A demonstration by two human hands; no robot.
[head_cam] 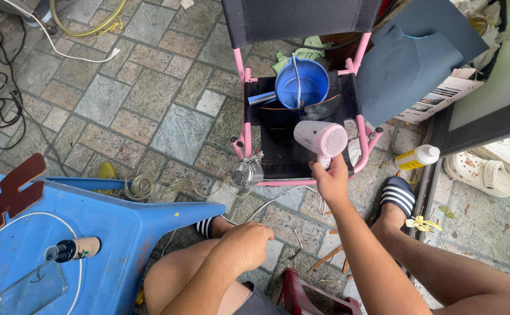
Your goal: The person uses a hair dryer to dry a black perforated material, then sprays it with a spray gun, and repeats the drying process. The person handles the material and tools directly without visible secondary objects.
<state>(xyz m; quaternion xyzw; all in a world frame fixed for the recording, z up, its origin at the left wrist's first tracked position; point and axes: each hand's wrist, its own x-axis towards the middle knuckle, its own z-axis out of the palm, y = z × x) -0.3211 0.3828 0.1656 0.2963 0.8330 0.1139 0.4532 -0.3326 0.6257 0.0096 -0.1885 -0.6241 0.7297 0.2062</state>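
A blue plastic chair (109, 233) lies tipped at the lower left, with a small dark bottle (74, 249) and a clear tray (30, 289) resting on it. Ahead stands a pink-framed folding chair (246, 125) with a black fabric seat. On that seat sits a blue pot (301, 84), and a dark sheet of material (284, 131) lies across the seat below it. The right hand (331, 181) is wrapped around the handle of a pink hair dryer (322, 139), holding it just above the sheet with its nozzle end pointing toward the pot. The left hand (249, 242) rests on the left knee, fingers curled loosely, holding nothing. A small metal can (247, 173) sits by the folding chair's left front leg. A yellow-labelled white bottle (418, 157) lies on the paving to the right, near a striped sandal (396, 197).
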